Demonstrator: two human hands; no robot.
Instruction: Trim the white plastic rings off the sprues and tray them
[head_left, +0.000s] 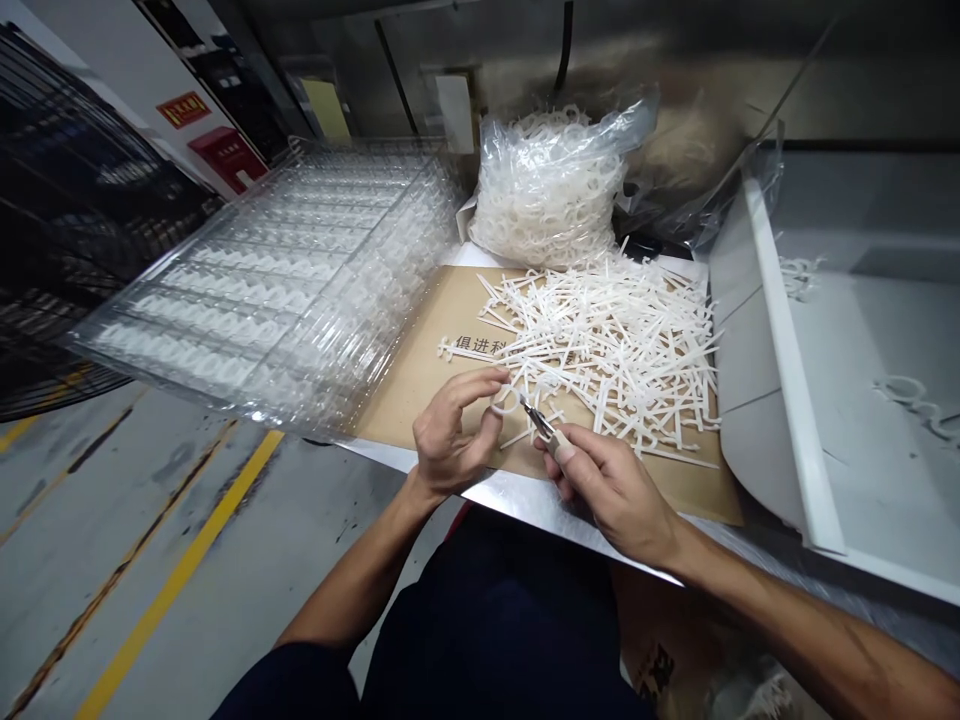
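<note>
At a steel table (555, 505), you sit with a stack of clear trays (247, 290) to your left, a bag of white plastic loops (551, 190) ahead, and a loose pile of white plastic stems (607, 350) on a cardboard sheet (397, 420). Your left hand (450, 430) pinches a ring-ended piece (505, 402) between thumb and fingers, just above the sheet. Your right hand (615, 490) pinches small nippers (537, 422), tips beside the ring (exact contact hidden). A slip could nick your left fingers; a stray elbow could spill the pile or the overhanging trays.
</note>
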